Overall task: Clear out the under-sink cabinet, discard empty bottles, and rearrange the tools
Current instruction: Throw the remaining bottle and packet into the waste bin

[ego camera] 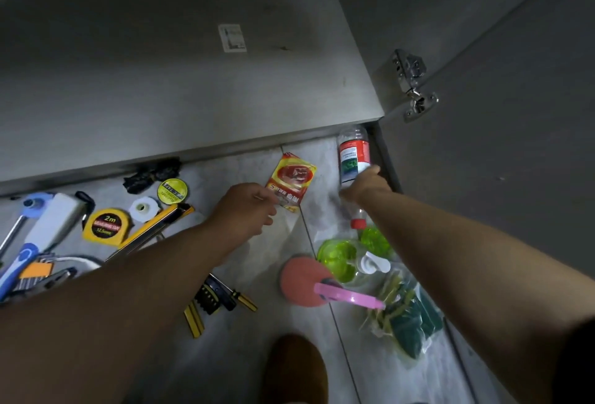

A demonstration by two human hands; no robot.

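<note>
A clear plastic bottle (353,154) with a red and green label and a red cap lies on the tiled floor by the cabinet's right corner. My right hand (367,186) grips its middle. My left hand (246,207) pinches the lower edge of a red and yellow packet (293,178) lying flat on the floor. Tools are spread on the floor at the left: a yellow tape measure (106,225), a yellow utility knife (154,228), a yellow tape roll (172,190), a white tape roll (144,208) and yellow-handled pliers (211,302).
The steel cabinet floor (161,81) lies bare behind its front lip. The open door (483,133) with a hinge (413,86) stands at the right. A pink-handled brush (309,284), green lids (339,258) and a bag of green scouring pads (409,316) lie at the lower right.
</note>
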